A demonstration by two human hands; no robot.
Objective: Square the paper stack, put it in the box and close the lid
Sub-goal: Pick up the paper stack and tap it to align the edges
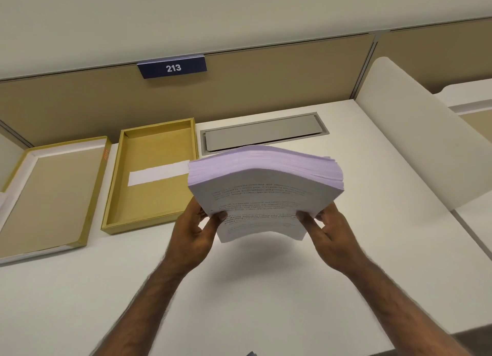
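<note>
A thick paper stack (263,187) with printed text on its top sheet is held above the white desk, bowed upward in the middle. My left hand (195,231) grips its near left corner and my right hand (326,229) grips its near right corner. The sheet edges on the far side look slightly uneven. To the left lies the open tan box (111,185), with only a white paper strip inside. Its lid (93,190) lies inside-up further left, beside the box.
A grey cable hatch (263,133) is set into the white desk (253,289) behind the stack. A tan partition with a blue "213" sign (173,67) runs along the back. A white curved divider (415,142) bounds the desk on the right.
</note>
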